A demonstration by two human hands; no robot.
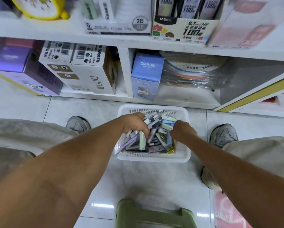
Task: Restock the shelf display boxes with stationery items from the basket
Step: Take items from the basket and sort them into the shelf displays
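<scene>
A white plastic basket (152,156) sits on the floor tiles between my feet, filled with several small pastel stationery boxes and pens (154,137). My left hand (135,123) reaches into its left side, with its fingers curled round a bundle of the pens and slim boxes. My right hand (183,130) is down in the right side, fingers curled into the pile by a blue box (169,137); what it grips is hidden. On the shelf above stand the display boxes: a 2B lead box (116,22) and a 0.7 lead refill box (184,27).
The lower shelf holds a purple box (28,71), white DiYi cartons (82,71), a blue CRUHRE box (146,76) and wrapped coloured paper (193,71). A yellow clock (42,9) stands top left. A green stool (154,214) is just below me. My shoes flank the basket.
</scene>
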